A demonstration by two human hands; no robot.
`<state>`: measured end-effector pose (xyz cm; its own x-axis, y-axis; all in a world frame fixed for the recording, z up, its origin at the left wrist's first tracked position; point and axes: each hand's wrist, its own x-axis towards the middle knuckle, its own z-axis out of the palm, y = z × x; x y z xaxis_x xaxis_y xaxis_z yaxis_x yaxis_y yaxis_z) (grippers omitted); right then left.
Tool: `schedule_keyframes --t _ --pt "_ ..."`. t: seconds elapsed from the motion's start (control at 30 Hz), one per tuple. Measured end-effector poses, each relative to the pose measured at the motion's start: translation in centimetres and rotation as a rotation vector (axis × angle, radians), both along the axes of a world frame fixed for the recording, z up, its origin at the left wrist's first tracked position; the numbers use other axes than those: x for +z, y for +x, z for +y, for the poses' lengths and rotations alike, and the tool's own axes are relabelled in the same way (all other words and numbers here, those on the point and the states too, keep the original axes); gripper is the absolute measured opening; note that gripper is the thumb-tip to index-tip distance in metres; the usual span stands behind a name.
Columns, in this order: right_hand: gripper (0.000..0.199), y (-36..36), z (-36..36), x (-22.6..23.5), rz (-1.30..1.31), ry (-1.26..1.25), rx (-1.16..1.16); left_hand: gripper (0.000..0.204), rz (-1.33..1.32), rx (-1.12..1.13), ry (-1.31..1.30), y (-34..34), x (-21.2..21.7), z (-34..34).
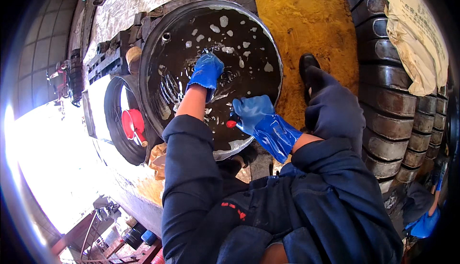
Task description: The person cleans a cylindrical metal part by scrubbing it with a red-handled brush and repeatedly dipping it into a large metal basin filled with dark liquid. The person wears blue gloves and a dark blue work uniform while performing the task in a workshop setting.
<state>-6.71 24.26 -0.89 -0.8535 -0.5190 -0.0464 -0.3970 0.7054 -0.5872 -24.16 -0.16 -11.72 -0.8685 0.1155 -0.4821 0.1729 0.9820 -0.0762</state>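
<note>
A wide round metal tub holds dark liquid with patches of pale foam on it. My left hand, in a blue rubber glove, reaches down into the middle of the liquid; its fingers are hidden below the surface. Over the tub's near right part, my right hand in the same kind of glove is closed. A small red end of something sticks out beside its thumb side; the rest of that thing is covered by the glove. A small metal ring shows near the tub's far left wall.
Left of the tub stands a smaller black tub with a red dipper at it. Ribbed dark metal parts are stacked on the right, under a pale sack. Yellow floor plating lies between. Another person is at the lower right.
</note>
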Motion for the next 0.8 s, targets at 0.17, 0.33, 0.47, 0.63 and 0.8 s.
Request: schedule_keyframes --t 0.17,0.33,0.47,0.63,0.8 --pt "0.039 -0.5 1.2 -1.2 -0.085 0.058 0.042 0.039 -0.074 0.277 0.131 -1.0 4.7 6.9" --pt "0.041 -0.9 0.8 0.7 -0.118 0.052 0.068 0.036 -0.086 0.023 0.154 1.6 8.7 4.9" --pt "0.034 -0.8 1.0 -0.8 -0.067 -0.020 0.025 0.035 -0.028 -0.125 0.218 2.9 10.8 7.3" --pt "0.033 -0.7 0.5 0.6 -0.068 0.016 0.043 0.034 -0.049 0.501 0.607 1.2 5.6 4.7" --pt "0.030 -0.4 0.5 -0.6 -0.084 0.024 0.011 0.023 -0.001 0.161 0.235 0.8 5.8 6.1"
